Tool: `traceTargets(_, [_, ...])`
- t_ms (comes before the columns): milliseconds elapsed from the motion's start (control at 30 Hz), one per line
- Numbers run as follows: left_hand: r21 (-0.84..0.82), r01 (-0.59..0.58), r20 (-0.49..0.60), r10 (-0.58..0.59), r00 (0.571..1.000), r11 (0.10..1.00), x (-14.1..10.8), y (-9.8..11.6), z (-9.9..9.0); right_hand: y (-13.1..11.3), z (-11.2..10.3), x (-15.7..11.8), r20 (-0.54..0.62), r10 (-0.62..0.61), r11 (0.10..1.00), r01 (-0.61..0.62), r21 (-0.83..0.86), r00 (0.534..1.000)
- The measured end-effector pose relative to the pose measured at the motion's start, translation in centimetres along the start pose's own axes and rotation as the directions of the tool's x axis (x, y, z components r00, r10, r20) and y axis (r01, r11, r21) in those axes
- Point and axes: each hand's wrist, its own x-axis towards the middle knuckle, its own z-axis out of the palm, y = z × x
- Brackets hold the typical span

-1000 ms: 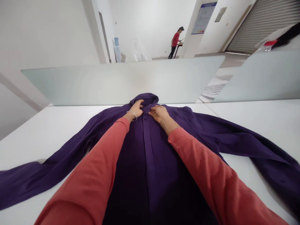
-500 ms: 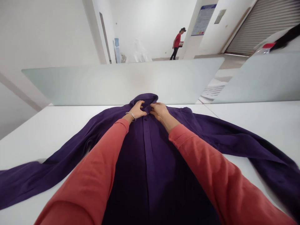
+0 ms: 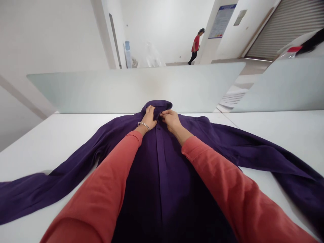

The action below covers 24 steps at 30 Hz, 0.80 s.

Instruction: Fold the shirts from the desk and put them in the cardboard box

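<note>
**Left hand [image 3: 148, 118] and right hand [image 3: 171, 120] at the collar [image 3: 157, 104] of a purple button-front shirt [image 3: 162, 175]**

We record the shirt lying front up and spread out on a white table [image 3: 50, 145], its collar toward the table's far edge at the centre of the frame and its long sleeves stretched toward the lower left and right. Our left hand, a silver bangle [image 3: 143, 125] on its wrist, rests on the left side of the collar, fingers curled and pressed together on the cloth. Our right hand pinches the top of the placket [image 3: 159, 148] between thumb and fingers, just beside the left hand and close to the top button [image 3: 158, 128]. We cannot tell whether that button is fastened. Our coral sleeves [image 3: 101, 192] enter from the bottom of the frame.

Behind the table stands a frosted glass divider [image 3: 126, 91]. Farther off, at upper centre-right, a person in a red shirt [image 3: 195, 44] is beside a pillar bearing a poster [image 3: 222, 21]. A roller shutter [image 3: 278, 30] fills the upper right.
</note>
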Motion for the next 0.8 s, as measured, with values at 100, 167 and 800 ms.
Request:
traceTargets(100, [0.047, -0.023, 0.012, 0.023, 1.0, 0.999, -0.1, 0.3, 0.0, 0.4, 0.1, 0.1, 0.084, -0.034, 0.999, 0.035, -0.006, 0.996])
traceTargets(167, [0.069, -0.039, 0.017, 0.038, 0.999, 0.997, -0.1, 0.4, -0.1, 0.7, 0.1, 0.3, 0.135, -0.046, 0.999, 0.048, -0.01, 0.99])
traceTargets(800, [0.489, -0.109, 0.223, -0.003, 0.975, 0.866, -1.5, 1.4, -1.0, 1.4, -0.6, -0.5, 0.261, -0.225, 0.577, 0.344, -0.741, 0.939])
